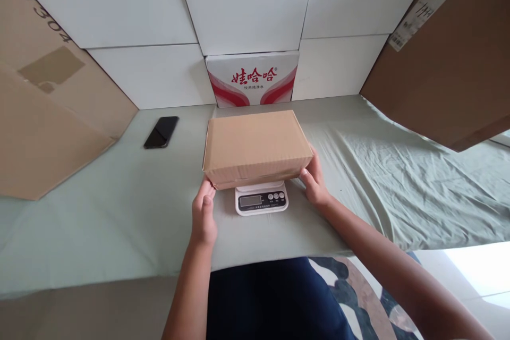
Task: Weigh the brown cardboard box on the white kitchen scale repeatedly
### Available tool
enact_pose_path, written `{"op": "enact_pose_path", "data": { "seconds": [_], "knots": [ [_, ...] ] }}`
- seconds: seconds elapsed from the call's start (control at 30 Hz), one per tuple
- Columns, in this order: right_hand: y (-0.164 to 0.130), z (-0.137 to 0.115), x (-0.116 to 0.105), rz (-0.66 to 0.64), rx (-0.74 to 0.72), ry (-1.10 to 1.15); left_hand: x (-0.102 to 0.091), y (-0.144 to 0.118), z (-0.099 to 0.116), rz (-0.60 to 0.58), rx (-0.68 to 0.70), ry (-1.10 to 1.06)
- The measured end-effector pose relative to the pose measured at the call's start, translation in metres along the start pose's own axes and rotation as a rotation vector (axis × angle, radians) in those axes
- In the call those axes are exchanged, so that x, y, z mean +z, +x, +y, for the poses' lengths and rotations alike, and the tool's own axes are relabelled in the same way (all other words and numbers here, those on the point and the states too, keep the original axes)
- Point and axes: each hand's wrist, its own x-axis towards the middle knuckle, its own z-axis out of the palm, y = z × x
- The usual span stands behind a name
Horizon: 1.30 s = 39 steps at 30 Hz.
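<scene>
A closed brown cardboard box point(257, 141) is held between my two hands, over a white digital kitchen scale point(262, 199). The box hides the scale's platform, so I cannot tell whether its whole weight rests there. My left hand point(204, 212) grips the near left corner, with some fingers hidden beneath. At the near right corner, my right hand point(315, 180) has its thumb on the front face and its fingers along the side. The scale's display and buttons face me below the box; no digits can be read on the display.
A black smartphone point(161, 132) lies left of the box on the green cloth point(119, 212). Behind stands a white and red carton point(253, 79) against white panels. Large cardboard pieces flank the table on the left point(59, 101) and right point(450, 58).
</scene>
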Motion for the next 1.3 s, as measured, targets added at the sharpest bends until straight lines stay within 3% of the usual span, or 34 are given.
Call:
{"op": "enact_pose_path", "data": {
  "seconds": [0.63, 0.87, 1.03, 1.17, 1.3],
  "knots": [
    [-0.005, -0.002, -0.003, 0.015, 0.02, -0.02, 0.001, 0.0, 0.003, -0.009, 0.002, 0.011],
    [-0.01, -0.006, -0.002, 0.013, 0.034, -0.047, -0.002, -0.004, 0.003, 0.106, 0.013, -0.094],
    [-0.013, -0.01, -0.001, -0.033, 0.03, -0.071, 0.001, -0.004, 0.008, 0.043, -0.057, -0.123],
    [0.005, -0.017, -0.001, 0.019, -0.025, -0.096, 0.005, 0.017, 0.017, 0.001, -0.023, -0.148],
    [0.052, -0.011, 0.006, 0.062, -0.06, -0.11, 0.013, 0.07, 0.012, -0.024, -0.018, -0.139]
  ]
}}
